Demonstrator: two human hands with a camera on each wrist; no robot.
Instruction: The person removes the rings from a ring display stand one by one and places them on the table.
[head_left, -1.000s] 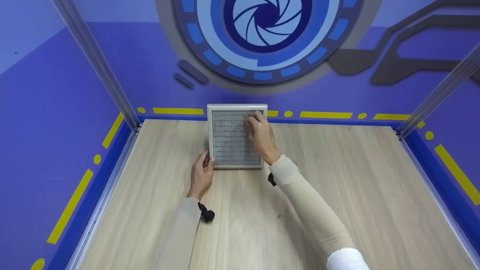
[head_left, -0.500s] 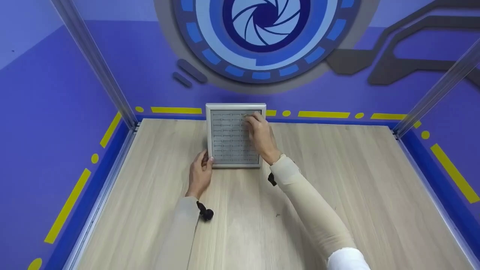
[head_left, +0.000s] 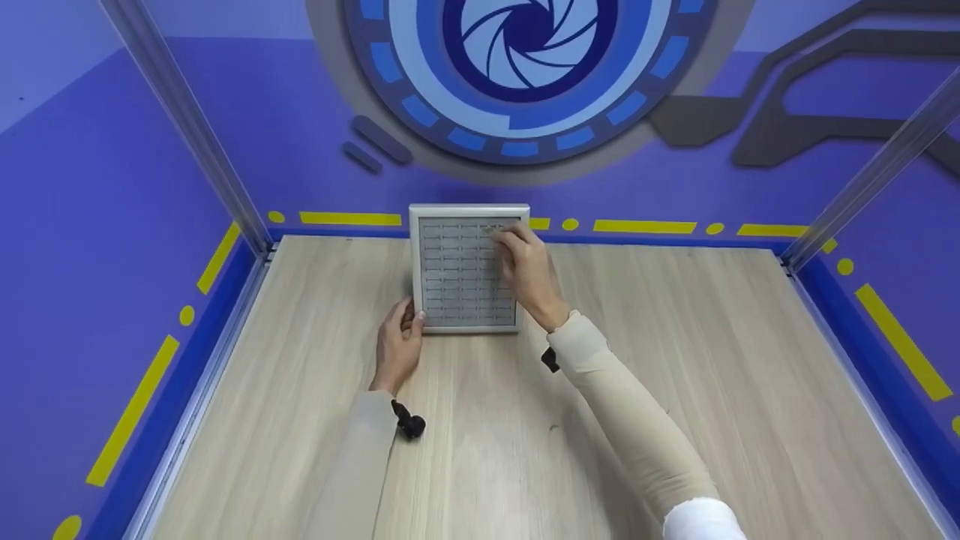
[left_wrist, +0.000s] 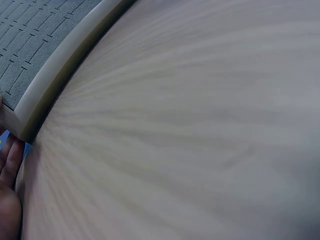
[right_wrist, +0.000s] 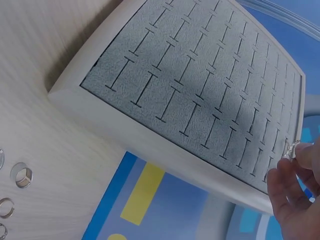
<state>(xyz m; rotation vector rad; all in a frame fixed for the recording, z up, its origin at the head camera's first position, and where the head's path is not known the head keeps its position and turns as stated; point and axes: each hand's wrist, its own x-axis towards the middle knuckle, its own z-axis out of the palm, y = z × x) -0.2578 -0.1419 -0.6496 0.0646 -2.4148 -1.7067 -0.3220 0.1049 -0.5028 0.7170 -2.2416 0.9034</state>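
Observation:
A square ring tray (head_left: 457, 277) with a pale frame and grey slotted foam lies at the far middle of the wooden table (head_left: 675, 337). My left hand (head_left: 411, 319) grips its near left corner, thumb on the frame; in the left wrist view the fingers (left_wrist: 10, 170) lie against that corner (left_wrist: 30, 50). My right hand (head_left: 501, 234) reaches over the tray's far right slots. In the right wrist view its fingertips (right_wrist: 295, 167) pinch a small silver ring (right_wrist: 291, 149) at the foam's (right_wrist: 200, 75) edge.
A few loose rings (right_wrist: 22, 175) lie on the table beside the tray, seen only in the right wrist view. A blue wall with yellow stripes (head_left: 645, 226) stands just behind the tray. Metal posts (head_left: 187, 127) (head_left: 870, 187) rise at the table's far corners.
My right wrist has drifted slightly to the right while its fingertips stay at the far right slots. The left hand and the tray have not moved.

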